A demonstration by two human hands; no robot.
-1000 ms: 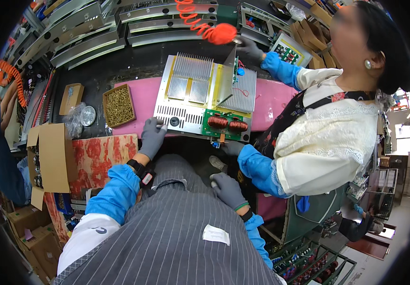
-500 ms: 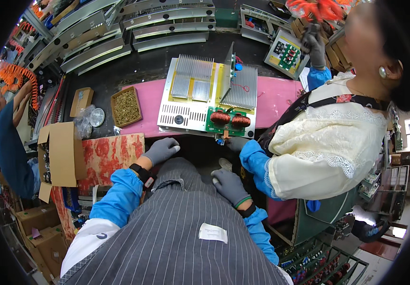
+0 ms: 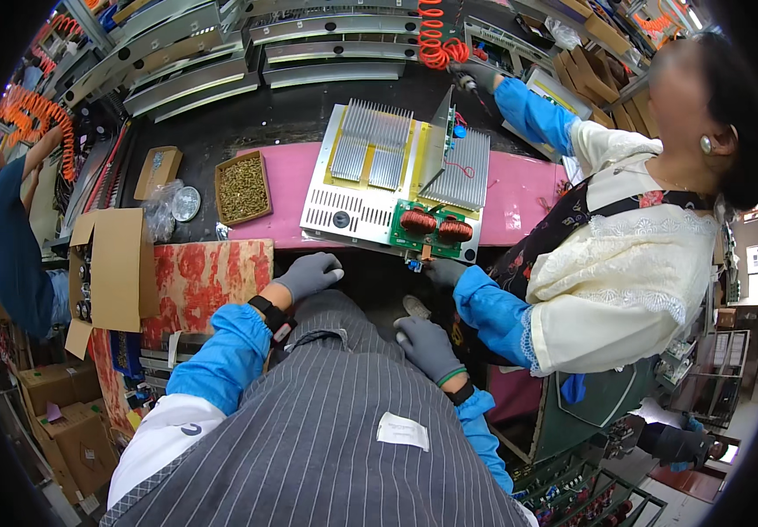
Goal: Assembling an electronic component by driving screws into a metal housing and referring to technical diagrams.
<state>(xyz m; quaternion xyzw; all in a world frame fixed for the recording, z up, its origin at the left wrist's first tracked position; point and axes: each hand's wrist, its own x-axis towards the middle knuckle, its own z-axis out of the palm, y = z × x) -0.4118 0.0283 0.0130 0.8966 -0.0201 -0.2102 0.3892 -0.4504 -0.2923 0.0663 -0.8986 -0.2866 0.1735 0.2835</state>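
Note:
My left hand (image 3: 310, 274), in a grey glove, lies on my left thigh below the bench edge, fingers stretched loosely and holding nothing. My right hand (image 3: 429, 346), gloved likewise, rests on my right thigh with its fingers loosely bent and nothing visible in them. Ahead of both hands sits a metal chassis plate (image 3: 337, 220) with finned heat sinks (image 3: 374, 140), an upright board, and a green circuit board with copper-wound coils (image 3: 418, 221). A co-worker's gloved hand (image 3: 443, 272) is at the plate's near edge, beside a small blue connector (image 3: 413, 264).
The co-worker's other hand (image 3: 477, 77) holds a power screwdriver (image 3: 465, 82) near an orange coiled hose (image 3: 433, 39). Left of the chassis are a box of brass screws (image 3: 243, 188) and a cardboard carton (image 3: 117, 263). Metal panels (image 3: 335, 53) are stacked behind, and pink sheeting (image 3: 519, 202) covers the bench.
The co-worker's raised hand has swung leftward over the bench with the screwdriver and hose. My view has shifted slightly. Both my hands stay resting on my thighs.

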